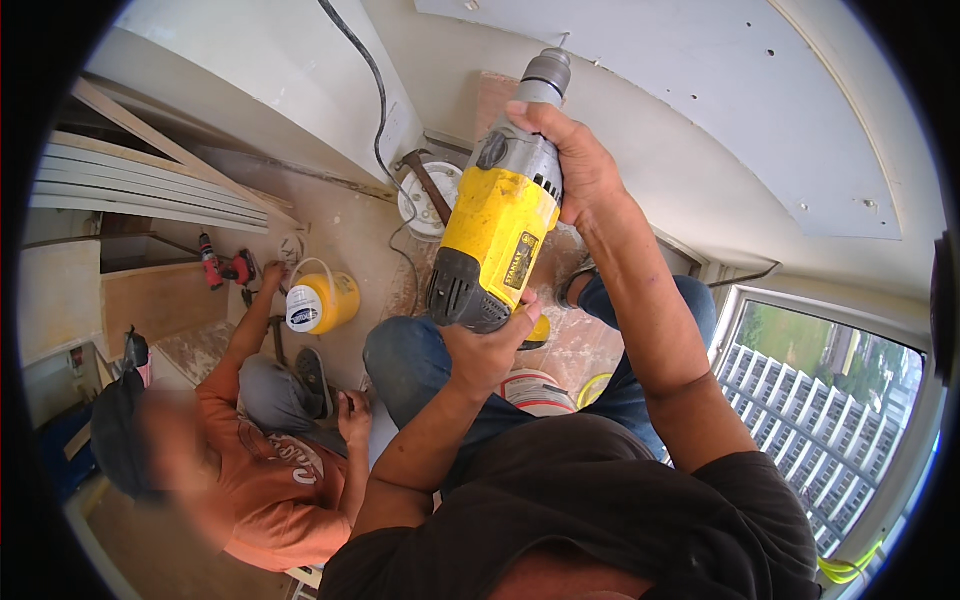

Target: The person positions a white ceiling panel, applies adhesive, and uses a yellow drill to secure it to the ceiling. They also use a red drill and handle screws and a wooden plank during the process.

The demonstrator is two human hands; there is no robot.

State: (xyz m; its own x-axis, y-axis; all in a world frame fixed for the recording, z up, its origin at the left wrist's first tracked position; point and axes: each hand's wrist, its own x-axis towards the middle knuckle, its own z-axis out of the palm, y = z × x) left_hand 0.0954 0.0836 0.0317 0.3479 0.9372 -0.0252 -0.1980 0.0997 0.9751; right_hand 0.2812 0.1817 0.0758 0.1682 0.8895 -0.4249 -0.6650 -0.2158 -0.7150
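A large yellow and grey power drill [500, 215] is in both my hands, its chuck pointing up and away from me. My right hand [575, 160] wraps round the grey front part just behind the chuck. Lower down, my left hand [490, 345] grips the drill's rear handle, mostly hidden behind the body. A thin drill bit [563, 42] sticks out of the chuck near the lower edge of a white panel [680, 60]. Whether its tip touches the panel, I cannot tell. Several holes and screws dot the panel.
A hammer [430, 190] lies on a white bucket lid [412, 222], beside a hanging black cable [380, 100]. At left, a co-worker in an orange shirt [290, 480] crouches near a yellow bucket [335, 303] and a red cordless drill [212, 262]. A window [820, 390] is at right.
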